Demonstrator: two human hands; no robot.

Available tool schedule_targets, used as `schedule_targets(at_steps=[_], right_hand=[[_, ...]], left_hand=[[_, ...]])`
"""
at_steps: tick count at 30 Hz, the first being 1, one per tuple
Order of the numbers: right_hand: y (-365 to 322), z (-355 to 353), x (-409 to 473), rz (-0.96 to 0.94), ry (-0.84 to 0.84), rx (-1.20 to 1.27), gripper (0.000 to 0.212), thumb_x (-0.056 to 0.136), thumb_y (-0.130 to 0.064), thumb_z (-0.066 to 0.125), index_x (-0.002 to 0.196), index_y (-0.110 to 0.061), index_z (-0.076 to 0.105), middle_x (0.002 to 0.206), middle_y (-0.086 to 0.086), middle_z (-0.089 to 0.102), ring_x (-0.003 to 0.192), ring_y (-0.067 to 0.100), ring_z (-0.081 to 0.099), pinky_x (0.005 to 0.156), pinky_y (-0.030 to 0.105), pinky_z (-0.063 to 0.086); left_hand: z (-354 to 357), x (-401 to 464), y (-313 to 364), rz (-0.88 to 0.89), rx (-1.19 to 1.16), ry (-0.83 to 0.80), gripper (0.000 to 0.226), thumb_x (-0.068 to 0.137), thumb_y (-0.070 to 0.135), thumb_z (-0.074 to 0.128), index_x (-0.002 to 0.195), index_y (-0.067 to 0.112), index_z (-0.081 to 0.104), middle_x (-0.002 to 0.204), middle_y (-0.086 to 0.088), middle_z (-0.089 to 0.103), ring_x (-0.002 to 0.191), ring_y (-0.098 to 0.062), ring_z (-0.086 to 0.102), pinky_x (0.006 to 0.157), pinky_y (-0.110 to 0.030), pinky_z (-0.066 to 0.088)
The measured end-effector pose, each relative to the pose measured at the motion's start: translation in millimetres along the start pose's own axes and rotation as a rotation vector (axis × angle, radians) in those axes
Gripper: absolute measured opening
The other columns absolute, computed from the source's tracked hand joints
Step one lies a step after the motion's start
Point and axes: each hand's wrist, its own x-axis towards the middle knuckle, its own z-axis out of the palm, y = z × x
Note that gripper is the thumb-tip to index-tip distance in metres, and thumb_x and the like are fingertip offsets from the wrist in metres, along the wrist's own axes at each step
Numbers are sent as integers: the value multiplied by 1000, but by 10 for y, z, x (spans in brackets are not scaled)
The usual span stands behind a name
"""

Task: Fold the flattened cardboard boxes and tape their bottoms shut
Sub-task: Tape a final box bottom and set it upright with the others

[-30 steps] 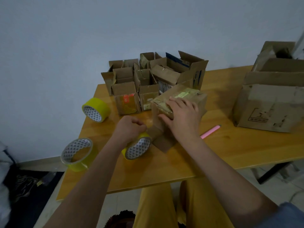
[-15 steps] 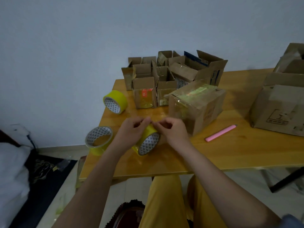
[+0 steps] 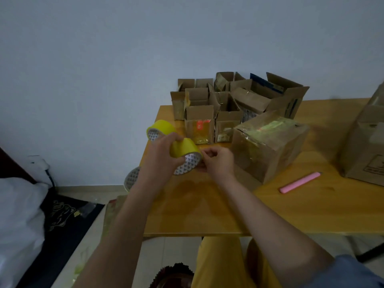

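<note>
Left hand [image 3: 164,159] grips glossy yellow tape roll [image 3: 184,151] (cylindrical); right hand [image 3: 217,163] pinches its edge.

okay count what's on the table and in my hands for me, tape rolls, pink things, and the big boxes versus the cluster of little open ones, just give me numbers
Yellow tape rolls: 3 (held, standing, one mostly hidden behind the left arm)
Pink utility knife: 1
Larger closed boxes: 2 ()
Small open boxes: about 8, overlapping, exact count unclear
Total: about 14
</note>
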Motion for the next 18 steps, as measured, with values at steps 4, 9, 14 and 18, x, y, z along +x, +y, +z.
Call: schedule_targets(at_steps=[4, 9, 14, 18], right_hand=[[115, 64, 156, -72, 170, -282, 21, 92, -17, 67, 79, -2, 72, 65, 3, 66, 52, 8, 65, 52, 28, 57], [167, 89, 249, -76, 127, -897, 20, 90, -34, 65, 87, -14, 69, 87, 3, 67, 83, 21, 65, 63, 29, 49], [255, 110, 379, -48, 128, -1007, 37, 88, -29, 70, 117, -13, 54, 114, 5, 61, 106, 26, 62, 69, 32, 44], [287, 104, 322, -149, 141, -907, 13, 93, -13, 59, 106, -12, 55, 104, 7, 62, 98, 28, 62, 65, 32, 39]], left_hand=[[-24, 478, -46, 18, 147, -185, 47, 76, 14, 81, 121, 14, 67, 117, -9, 61, 108, -23, 55, 84, -24, 39], [112, 706, -177, -25, 281, -347, 48, 81, 10, 76, 126, 18, 64, 126, -9, 59, 119, -26, 50, 90, -26, 36], [178, 761, -298, -10, 297, -414, 50, 80, 13, 76, 127, 20, 64, 129, -8, 56, 121, -26, 49, 99, -33, 39], [279, 682, -264, 40, 311, -445, 56, 82, 29, 76, 135, 27, 57, 125, -1, 49, 118, -21, 46, 96, -30, 37]])
